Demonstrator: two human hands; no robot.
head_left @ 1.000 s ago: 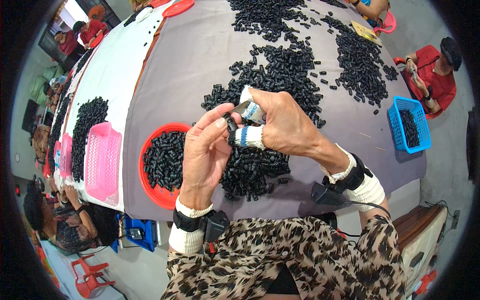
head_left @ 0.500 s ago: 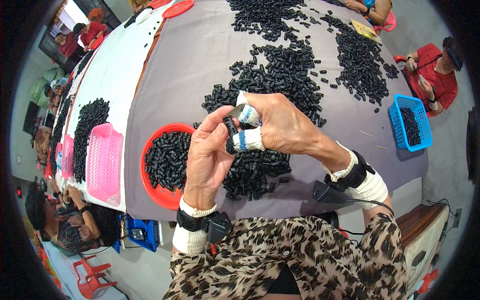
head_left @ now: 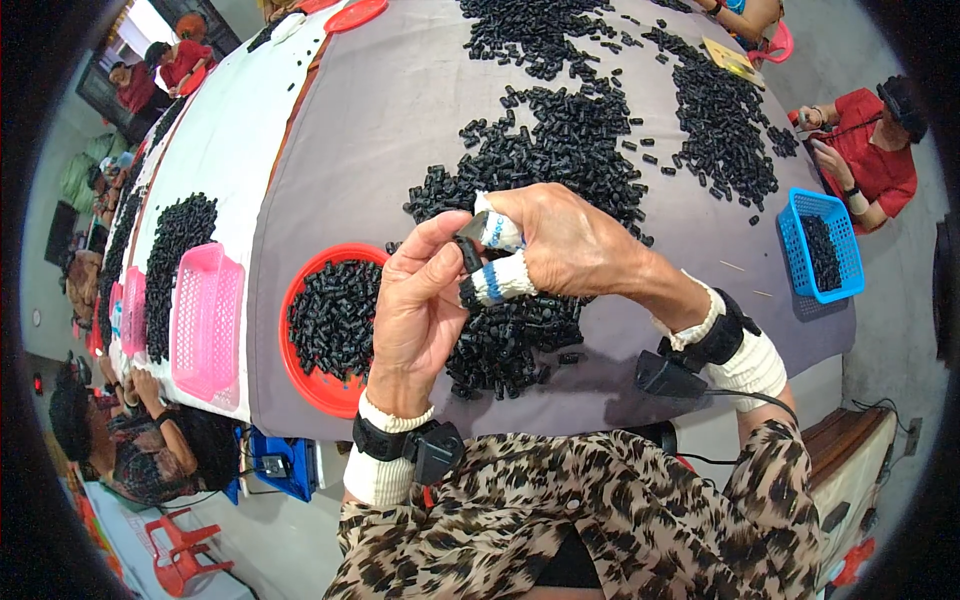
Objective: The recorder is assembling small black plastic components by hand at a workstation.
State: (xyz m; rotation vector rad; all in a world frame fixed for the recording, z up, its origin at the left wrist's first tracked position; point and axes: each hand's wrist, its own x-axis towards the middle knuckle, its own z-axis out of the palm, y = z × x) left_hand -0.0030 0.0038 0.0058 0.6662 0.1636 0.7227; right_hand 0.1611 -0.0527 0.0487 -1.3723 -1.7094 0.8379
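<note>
My left hand (head_left: 412, 305) pinches a small black cylindrical piece (head_left: 468, 254) between thumb and fingertips, above the table. Close against it, my right hand (head_left: 580, 245) is closed, with white wraps on its thumb and a finger. A small, thin greyish blade (head_left: 477, 226) shows between the wrapped fingers, by the top of the piece; its grip end is hidden. Below the hands lies a large heap of similar black pieces (head_left: 540, 150). Left of my left hand, a red round tray (head_left: 291, 362) holds many more.
The table (head_left: 350, 150) has a grey cloth. A blue basket (head_left: 857, 270) with black pieces stands at the right edge, beside a person in red. Two thin sticks (head_left: 733, 265) lie near it. A pink basket (head_left: 207, 330) stands at left. Other people sit around the tables.
My right wrist has shifted slightly right and its hand has turned a little. The black piece remains in my left fingertips. The person at right has moved their hands.
</note>
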